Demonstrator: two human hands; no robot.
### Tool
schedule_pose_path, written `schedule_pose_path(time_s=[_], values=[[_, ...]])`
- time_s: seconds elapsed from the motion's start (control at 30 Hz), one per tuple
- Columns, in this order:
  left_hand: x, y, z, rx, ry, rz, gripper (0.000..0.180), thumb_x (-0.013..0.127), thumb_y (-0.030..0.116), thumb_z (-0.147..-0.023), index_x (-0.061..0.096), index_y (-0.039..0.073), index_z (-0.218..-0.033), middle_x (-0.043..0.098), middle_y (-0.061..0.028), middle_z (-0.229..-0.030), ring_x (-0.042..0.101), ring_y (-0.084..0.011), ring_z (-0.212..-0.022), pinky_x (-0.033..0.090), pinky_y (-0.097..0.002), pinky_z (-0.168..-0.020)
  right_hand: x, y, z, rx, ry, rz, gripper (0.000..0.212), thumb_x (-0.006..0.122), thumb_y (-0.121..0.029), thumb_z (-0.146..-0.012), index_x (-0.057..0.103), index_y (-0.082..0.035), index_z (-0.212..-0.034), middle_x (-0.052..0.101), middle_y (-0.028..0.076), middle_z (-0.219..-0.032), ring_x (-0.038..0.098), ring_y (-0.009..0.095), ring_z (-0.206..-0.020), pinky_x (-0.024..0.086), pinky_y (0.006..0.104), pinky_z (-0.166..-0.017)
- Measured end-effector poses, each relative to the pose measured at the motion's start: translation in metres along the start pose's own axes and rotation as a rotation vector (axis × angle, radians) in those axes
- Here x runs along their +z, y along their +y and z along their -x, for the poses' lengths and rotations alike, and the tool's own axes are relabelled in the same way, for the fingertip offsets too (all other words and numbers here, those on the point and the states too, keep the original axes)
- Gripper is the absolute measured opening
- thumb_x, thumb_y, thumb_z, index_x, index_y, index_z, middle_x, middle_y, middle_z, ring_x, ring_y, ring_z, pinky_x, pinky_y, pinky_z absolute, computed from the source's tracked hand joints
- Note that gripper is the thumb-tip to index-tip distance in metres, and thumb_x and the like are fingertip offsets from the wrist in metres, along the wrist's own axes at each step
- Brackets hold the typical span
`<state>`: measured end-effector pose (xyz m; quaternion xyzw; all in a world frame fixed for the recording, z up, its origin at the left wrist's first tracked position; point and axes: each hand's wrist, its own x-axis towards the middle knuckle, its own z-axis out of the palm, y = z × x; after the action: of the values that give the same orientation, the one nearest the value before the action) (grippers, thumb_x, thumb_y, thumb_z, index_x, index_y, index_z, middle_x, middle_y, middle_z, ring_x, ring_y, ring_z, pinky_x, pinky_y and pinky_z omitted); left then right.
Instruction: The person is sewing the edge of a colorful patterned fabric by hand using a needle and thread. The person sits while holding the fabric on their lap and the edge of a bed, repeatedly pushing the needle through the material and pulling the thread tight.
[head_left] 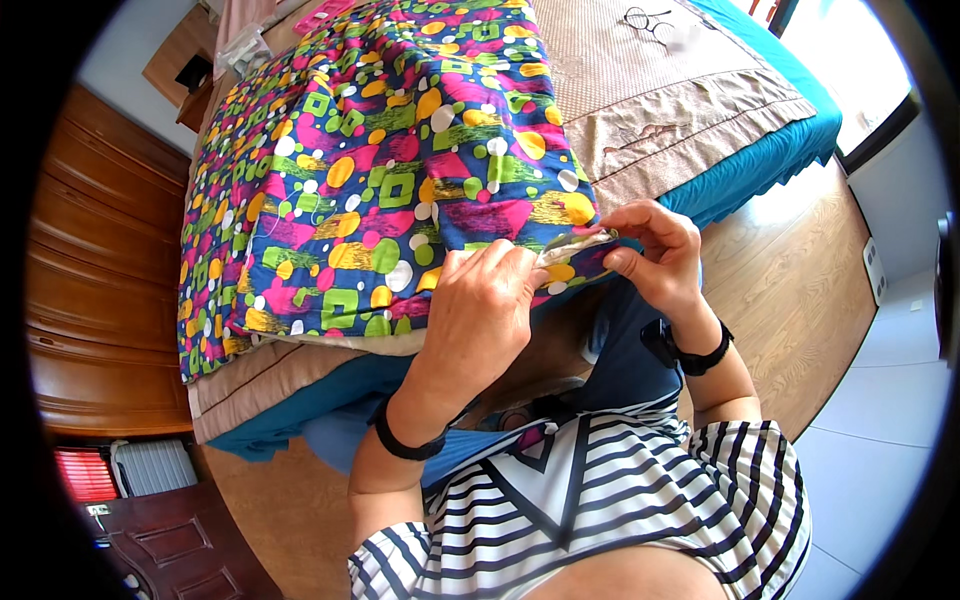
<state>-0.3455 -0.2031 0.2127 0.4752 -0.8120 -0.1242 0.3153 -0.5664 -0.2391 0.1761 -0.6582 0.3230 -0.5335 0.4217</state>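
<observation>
A brightly patterned quilt cover (385, 185), navy with pink, green, yellow and white shapes, lies spread over the bed. At its near right corner, my left hand (485, 310) grips the edge with fingers closed, knuckles up. My right hand (662, 250) pinches the same edge a short way to the right, thumb below and forefinger above. Between the two hands, the folded hem (578, 243) shows its pale inner side. Whether anything small sits in the right fingertips is too fine to make out. Dark bands circle both wrists.
Under the cover is a beige quilted bedspread (650, 110) with a teal bed skirt (770, 155). Round eyeglasses (648, 24) rest at the far right of the bed. A clear plastic bag (243, 50) lies far left. A wooden wardrobe (105, 270) stands left, with wood flooring (790, 290) around.
</observation>
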Motion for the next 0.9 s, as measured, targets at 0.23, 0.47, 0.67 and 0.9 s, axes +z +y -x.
schedule_pose_path(time_s=[0.23, 0.47, 0.67, 0.9], values=[[0.004, -0.003, 0.002, 0.085, -0.018, 0.022, 0.006, 0.066, 0.006, -0.087, 0.062, 0.003, -0.088, 0.061, -0.0105, -0.080, 0.060, -0.0323, -0.082, 0.043, -0.0403, -0.077, 0.015, -0.001, 0.001, 0.030, 0.119, -0.099, 0.009, 0.070, -0.004, -0.090, 0.064, 0.003, -0.087, 0.063, -0.001, -0.080, 0.053, 0.002, -0.073, 0.044, 0.0185, -0.065], [0.016, 0.011, 0.004, 0.068, 0.233, -0.186, 0.033, 0.069, 0.003, -0.084, 0.059, 0.002, -0.115, 0.064, -0.0151, -0.107, 0.063, -0.0328, -0.093, 0.048, -0.0388, -0.083, 0.026, 0.009, 0.002, 0.015, 0.177, -0.160, 0.010, 0.067, -0.006, -0.094, 0.060, 0.001, -0.092, 0.060, -0.003, -0.083, 0.051, 0.002, -0.077, 0.043, 0.0172, -0.068], [0.023, 0.010, 0.003, 0.114, 0.262, -0.120, 0.027, 0.075, 0.004, -0.079, 0.063, 0.003, -0.104, 0.065, -0.0133, -0.111, 0.065, -0.0280, -0.095, 0.050, -0.0367, -0.078, 0.026, 0.009, 0.003, 0.009, 0.179, -0.197, 0.008, 0.065, -0.005, -0.095, 0.060, 0.001, -0.096, 0.060, -0.001, -0.088, 0.053, 0.002, -0.080, 0.045, 0.0170, -0.070], [0.025, 0.010, -0.001, 0.163, 0.279, -0.059, 0.023, 0.076, 0.001, -0.077, 0.065, 0.004, -0.097, 0.065, -0.0131, -0.110, 0.066, -0.0275, -0.093, 0.050, -0.0367, -0.078, 0.026, 0.010, 0.002, -0.061, 0.166, -0.141, 0.006, 0.064, -0.002, -0.095, 0.061, 0.002, -0.097, 0.061, 0.000, -0.090, 0.056, 0.002, -0.082, 0.047, 0.0174, -0.070]])
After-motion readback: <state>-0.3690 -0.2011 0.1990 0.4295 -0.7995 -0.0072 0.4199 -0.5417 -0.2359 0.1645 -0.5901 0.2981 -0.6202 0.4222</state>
